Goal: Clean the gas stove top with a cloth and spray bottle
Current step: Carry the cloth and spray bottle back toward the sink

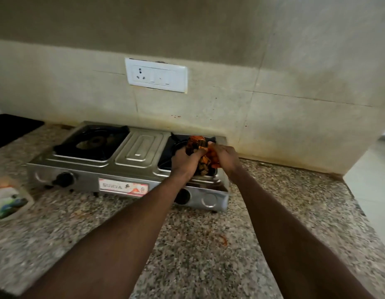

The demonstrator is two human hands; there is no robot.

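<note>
Cloth (199, 151) is gripped by the left hand (184, 161) and the right hand (225, 157), fingers curled round it, over the right burner of the gas stove (131, 167) at the back edge of the surface (187, 244). The spray bottle (8, 200) is set by the left edge. Wiping seems hardly begun.

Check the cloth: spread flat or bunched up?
Bunched: left hand and right hand grip the cloth as a crumpled wad over the stove.
</note>
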